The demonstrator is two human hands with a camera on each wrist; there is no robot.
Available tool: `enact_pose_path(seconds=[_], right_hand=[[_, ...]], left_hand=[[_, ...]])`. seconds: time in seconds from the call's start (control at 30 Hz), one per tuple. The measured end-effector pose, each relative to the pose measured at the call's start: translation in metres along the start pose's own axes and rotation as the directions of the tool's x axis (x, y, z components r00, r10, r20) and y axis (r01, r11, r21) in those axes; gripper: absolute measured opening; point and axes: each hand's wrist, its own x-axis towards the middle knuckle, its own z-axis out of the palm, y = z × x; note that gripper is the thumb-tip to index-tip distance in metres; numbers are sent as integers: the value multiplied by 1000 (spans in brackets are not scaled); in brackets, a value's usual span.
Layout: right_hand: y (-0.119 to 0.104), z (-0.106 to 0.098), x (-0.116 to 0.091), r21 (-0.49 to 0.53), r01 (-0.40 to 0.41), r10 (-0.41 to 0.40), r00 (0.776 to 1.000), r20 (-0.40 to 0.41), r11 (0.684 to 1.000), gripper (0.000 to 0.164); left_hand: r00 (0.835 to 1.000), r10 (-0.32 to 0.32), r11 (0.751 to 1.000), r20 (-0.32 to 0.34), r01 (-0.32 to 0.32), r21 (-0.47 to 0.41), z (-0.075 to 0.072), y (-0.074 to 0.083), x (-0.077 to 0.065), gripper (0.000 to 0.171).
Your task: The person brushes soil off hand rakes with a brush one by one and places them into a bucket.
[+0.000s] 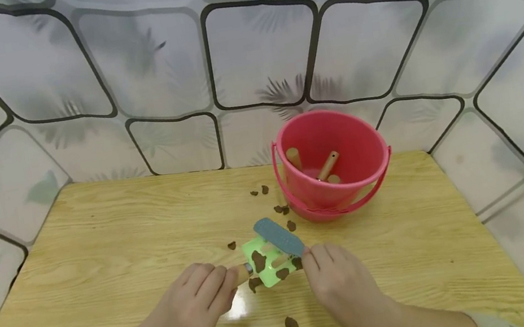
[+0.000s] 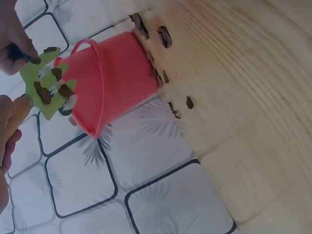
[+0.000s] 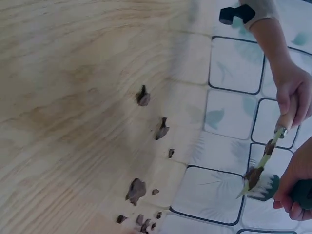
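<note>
My left hand grips the wooden handle of a small green garden fork. Its broad pronged head carries several brown crumbly pieces. In my right hand is a brush with a blue-grey back, held by its end and slanting across the fork. White bristles show on the brush in the right wrist view, right beside the fork's prongs. The left wrist view shows the fork head tilted, with brown pieces on its face.
A pink-red bucket stands behind the hands at the right, its handle hanging down in front. Inside are wooden tool handles. More brown bits lie scattered on the wooden table. A patterned wall covering surrounds the table's back.
</note>
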Motion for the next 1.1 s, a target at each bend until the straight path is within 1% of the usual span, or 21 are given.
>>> enact_pose_path(seconds=[0.07,0.13,0.23,0.3,0.37,0.5,0.67,0.73,0.8,0.87,1.0,1.1], right_hand=[[4,5,-3,-47,-6,8,999,35,999,44],[9,10,-6,-82,-14,21,996,91,997,44],[19,15,-10,-85,-42,56,982,180,995,24],[24,18,-13,-60,-67,78,975,207,996,11],[28,19,-15,-39,-88,94,976,194,995,5],[34,17,-15,-19,-127,128,982,138,992,14],[36,6,-10,37,-143,139,985,102,989,15],[34,0,-8,63,-131,126,989,76,989,21],[30,-6,-4,81,-118,115,993,38,990,32],[25,-13,-1,88,-100,99,995,18,991,41],[13,-29,3,114,-59,60,998,0,992,42],[5,-36,3,139,-35,36,999,-5,990,42]], left_hand=[[1000,-3,1000,-9,3,-1,-3,0,-1,26],[1000,-13,1000,-19,13,-1,-5,-1,-3,27],[999,-33,999,-32,33,7,-8,-1,-4,28],[999,-37,999,-33,38,13,-9,-1,-5,27],[999,-31,999,-33,32,15,-8,-2,-5,27],[999,-15,1000,-29,15,11,-7,-1,-6,27],[1000,-13,1000,1,13,14,-6,-1,-9,28],[1000,-14,1000,12,14,14,-5,-1,-10,28],[1000,-18,1000,16,18,14,-5,-1,-10,27],[999,-29,999,21,29,19,-5,-1,-9,27],[997,-66,997,45,64,30,-5,-1,-4,26],[993,-91,995,69,88,47,-5,-2,-1,24]])
